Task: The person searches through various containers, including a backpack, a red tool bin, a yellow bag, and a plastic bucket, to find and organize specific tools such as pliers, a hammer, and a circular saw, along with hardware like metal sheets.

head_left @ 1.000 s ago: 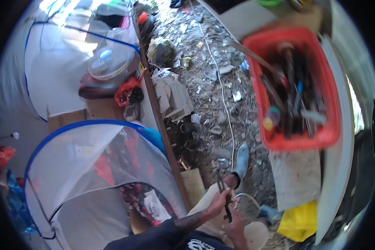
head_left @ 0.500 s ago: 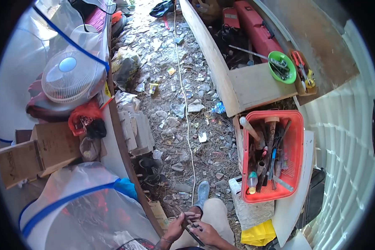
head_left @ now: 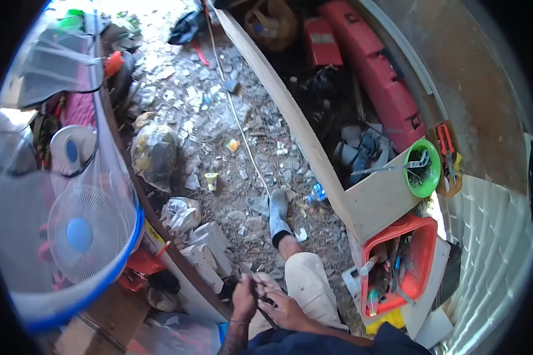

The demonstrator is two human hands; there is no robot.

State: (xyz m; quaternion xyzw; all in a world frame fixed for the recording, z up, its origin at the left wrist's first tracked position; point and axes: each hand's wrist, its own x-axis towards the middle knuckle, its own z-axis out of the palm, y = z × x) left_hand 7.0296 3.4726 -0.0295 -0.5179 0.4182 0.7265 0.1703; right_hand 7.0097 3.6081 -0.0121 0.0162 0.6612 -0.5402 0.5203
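I record a change of view: against the last frames, the camera has swung, so the basket (head_left: 418, 278) sits lower in my picture and the red case (head_left: 391, 94) shows along more of its length. The handwork has not been interrupted: the dark tool (head_left: 270, 320) remains between both hands, low in front of the body, beside the raised knee (head_left: 311, 281).

Grip, left hand (head_left: 243, 302): narrow, fingers curled round the tool. Grip, right hand (head_left: 287, 312): narrow, fingers bent onto it, close against the left. I cannot tell the tool's exact type or whether a smaller part is pinched with it.

Writing: I can read no brand. The yellow label (head_left: 155, 234) on the beam carries dark characters, too blurred to read. The red box (head_left: 323, 44) bears a pale label, also illegible. The cup (head_left: 211, 181) on the ground shows coloured print, wording not resolved.
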